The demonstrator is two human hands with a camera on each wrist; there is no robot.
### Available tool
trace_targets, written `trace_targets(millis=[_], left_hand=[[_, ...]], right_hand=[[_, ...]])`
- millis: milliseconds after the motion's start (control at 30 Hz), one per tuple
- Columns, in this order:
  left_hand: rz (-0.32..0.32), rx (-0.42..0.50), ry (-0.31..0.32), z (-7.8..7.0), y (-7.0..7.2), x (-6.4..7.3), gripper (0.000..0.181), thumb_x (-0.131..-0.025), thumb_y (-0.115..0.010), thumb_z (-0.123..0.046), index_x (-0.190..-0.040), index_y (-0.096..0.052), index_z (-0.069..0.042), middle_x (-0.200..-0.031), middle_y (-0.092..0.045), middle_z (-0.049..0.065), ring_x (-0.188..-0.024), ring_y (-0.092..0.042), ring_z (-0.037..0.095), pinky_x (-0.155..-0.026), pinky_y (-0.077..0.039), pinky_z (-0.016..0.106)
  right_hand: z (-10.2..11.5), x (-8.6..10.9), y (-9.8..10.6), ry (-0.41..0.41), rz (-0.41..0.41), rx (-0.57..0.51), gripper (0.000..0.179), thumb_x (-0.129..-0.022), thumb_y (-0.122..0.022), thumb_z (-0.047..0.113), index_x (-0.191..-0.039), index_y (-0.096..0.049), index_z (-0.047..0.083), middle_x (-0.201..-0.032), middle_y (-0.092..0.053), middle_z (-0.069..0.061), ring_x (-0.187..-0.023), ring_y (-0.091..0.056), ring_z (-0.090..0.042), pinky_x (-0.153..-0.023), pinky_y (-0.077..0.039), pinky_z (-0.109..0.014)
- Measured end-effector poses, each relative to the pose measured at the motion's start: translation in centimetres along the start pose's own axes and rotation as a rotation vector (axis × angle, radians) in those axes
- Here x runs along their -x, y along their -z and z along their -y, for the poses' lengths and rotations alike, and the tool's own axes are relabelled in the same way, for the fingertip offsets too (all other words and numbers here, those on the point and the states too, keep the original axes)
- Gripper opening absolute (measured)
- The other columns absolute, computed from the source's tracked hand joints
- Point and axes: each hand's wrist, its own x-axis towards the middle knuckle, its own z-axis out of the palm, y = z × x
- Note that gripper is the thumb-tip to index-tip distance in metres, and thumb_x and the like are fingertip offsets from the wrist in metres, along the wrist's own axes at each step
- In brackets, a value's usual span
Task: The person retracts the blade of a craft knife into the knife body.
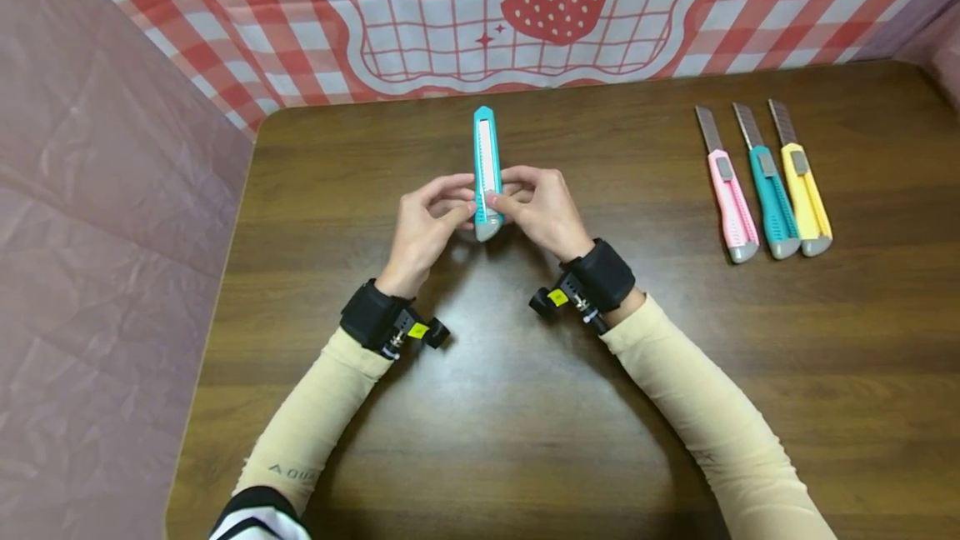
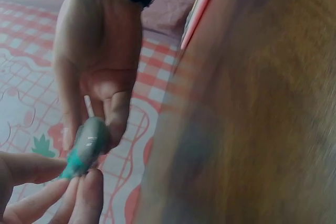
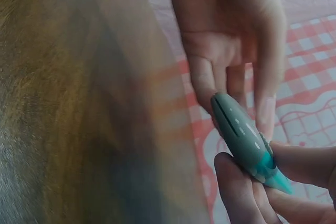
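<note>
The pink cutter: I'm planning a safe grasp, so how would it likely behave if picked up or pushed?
The pink cutter is probably stiff, its body looking like moulded plastic. Long and narrow, it might swivel if pushed at one end. Its thin, extended blade could snap under sideways pressure.

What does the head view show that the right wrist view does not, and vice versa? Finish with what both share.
Only the head view shows the pink utility knife, dark teal utility knife and yellow utility knife, blades out, and the printed strawberry.

Only the right wrist view shows the narrow slot in the grey end cap of the turquoise utility knife.

Both show that knife, held by the left hand and right hand, the checked cloth and the wood-grain tabletop.
</note>
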Motion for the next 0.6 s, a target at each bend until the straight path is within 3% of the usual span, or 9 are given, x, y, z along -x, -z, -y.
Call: trace_targets(millis=[167,300,400,600], left_hand=[[-0.031,-0.025,0.051,-0.2,1.1,-0.5,0.025,-0.090,-0.054,0.005,-0.113,-0.057,0.011,-0.105,-0.060,0.030,-0.087,-0.060,0.033,-0.078,-0.053,0.055],[-0.124,-0.205,0.001,1.9,3.3,-2.0,0.022,-0.090,-0.056,-0.001,-0.110,-0.062,0.006,-0.102,-0.065,0.023,-0.083,-0.062,0.029,-0.073,-0.057,0.044],[-0.211,-0.293,0.009,3.7,5.3,-3.2,0.021,-0.089,-0.057,-0.003,-0.108,-0.064,0.002,-0.100,-0.066,0.020,-0.080,-0.063,0.027,-0.067,-0.059,0.035],[-0.324,-0.216,0.079,4.1,8.3,-4.1,0.021,-0.091,-0.054,-0.003,-0.108,-0.063,0.004,-0.102,-0.064,0.024,-0.086,-0.061,0.029,-0.067,-0.058,0.031]], right_hand=[[-0.5,-1.1,-1.5,-0.065,0.003,-0.091,0.029,-0.084,-0.067,0.004,-0.109,-0.058,-0.009,-0.089,-0.064,-0.018,-0.072,-0.064,-0.019,-0.063,-0.059,-0.042],[-0.4,-2.3,-3.2,-0.125,0.015,-0.120,0.025,-0.083,-0.068,0.003,-0.103,-0.059,-0.008,-0.087,-0.065,-0.020,-0.070,-0.064,-0.021,-0.061,-0.059,-0.038],[-0.4,-3.1,-4.6,-0.155,0.043,-0.053,0.024,-0.083,-0.068,0.004,-0.101,-0.059,-0.007,-0.085,-0.066,-0.019,-0.066,-0.063,-0.021,-0.060,-0.059,-0.036],[-0.1,-4.7,-7.1,-0.206,0.116,0.066,0.030,-0.082,-0.070,0.010,-0.103,-0.058,-0.007,-0.085,-0.067,-0.018,-0.059,-0.063,-0.021,-0.055,-0.059,-0.029]])
